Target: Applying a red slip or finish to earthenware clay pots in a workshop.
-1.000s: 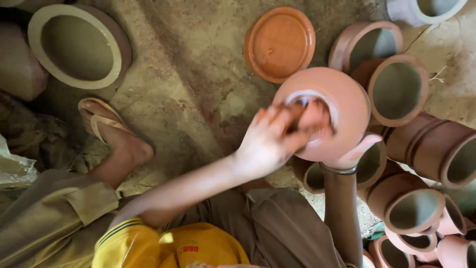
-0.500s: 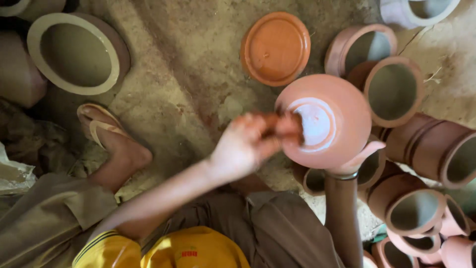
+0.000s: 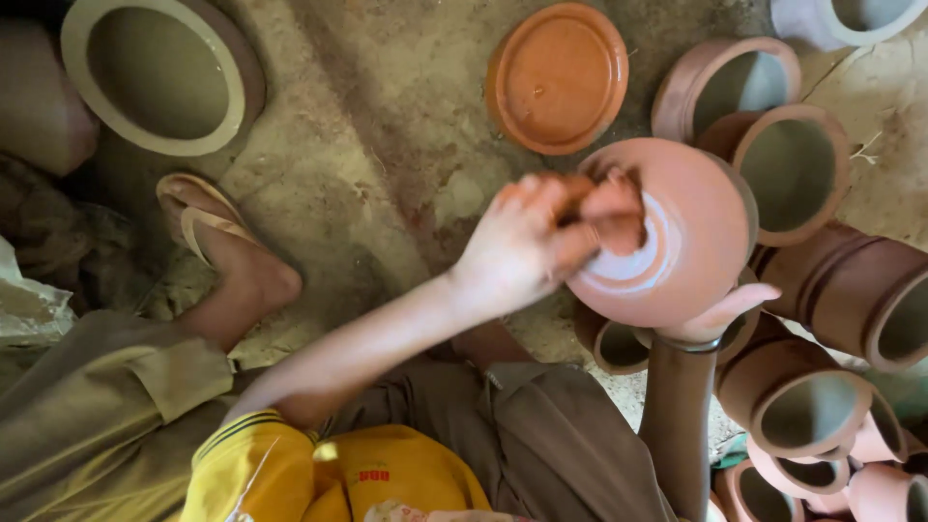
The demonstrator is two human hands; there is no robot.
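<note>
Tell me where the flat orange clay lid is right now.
In the head view, the flat orange clay lid lies on the dirt floor at upper centre, just above the round pot being held, left of the open clay pots.

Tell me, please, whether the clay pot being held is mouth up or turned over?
Turned over: the clay pot shows its rounded base with a pale ring, no opening visible. The right hand supports it from below; the left hand presses a reddish cloth on it.

Bare dirt floor (image 3: 387, 145) left of the held pot (image 3: 677, 232); stacked clay pots (image 3: 822, 290) crowding its right side.
</note>
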